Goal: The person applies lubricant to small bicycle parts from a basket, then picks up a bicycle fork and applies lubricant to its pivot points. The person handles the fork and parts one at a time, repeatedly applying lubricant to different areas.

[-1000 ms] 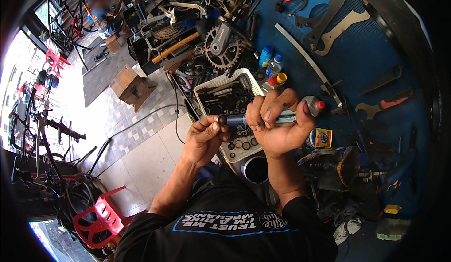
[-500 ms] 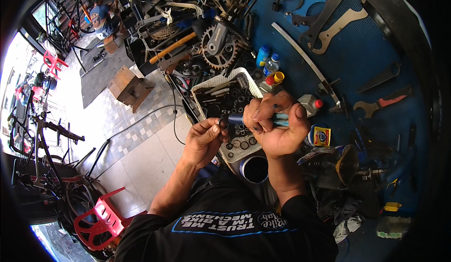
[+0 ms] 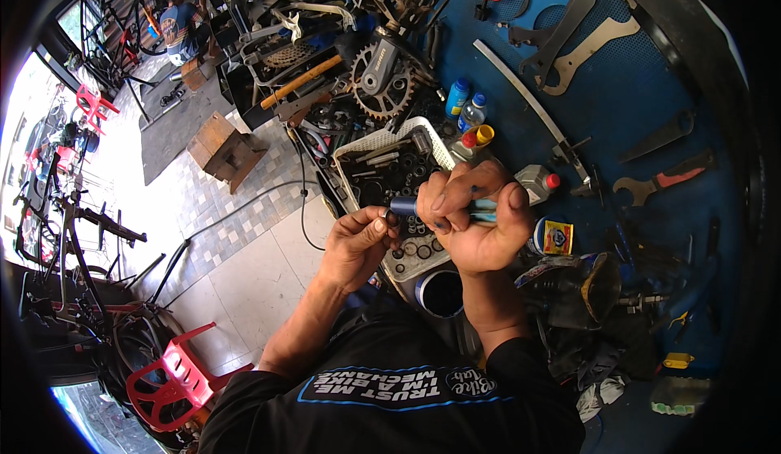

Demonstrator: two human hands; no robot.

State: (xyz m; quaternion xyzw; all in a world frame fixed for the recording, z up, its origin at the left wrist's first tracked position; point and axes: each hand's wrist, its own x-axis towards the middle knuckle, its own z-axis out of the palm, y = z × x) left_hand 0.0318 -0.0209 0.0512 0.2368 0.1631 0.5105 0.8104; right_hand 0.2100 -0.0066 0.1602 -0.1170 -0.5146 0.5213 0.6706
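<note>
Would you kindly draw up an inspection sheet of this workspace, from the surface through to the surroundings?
Surface: blue work surface, with flat wrenches lying on it.
Job's things: small round part and dark blue cylinder, held up; contact between them unclear.
Clutter: white basket of small parts, crankset among piled metal, bottles nearby.
Hands: left hand pinches the round part; right hand wraps the cylinder.
Cables: thin dark cable seen against the tiled floor.
Surroundings: red chair, wooden block, another person in the background.
</note>
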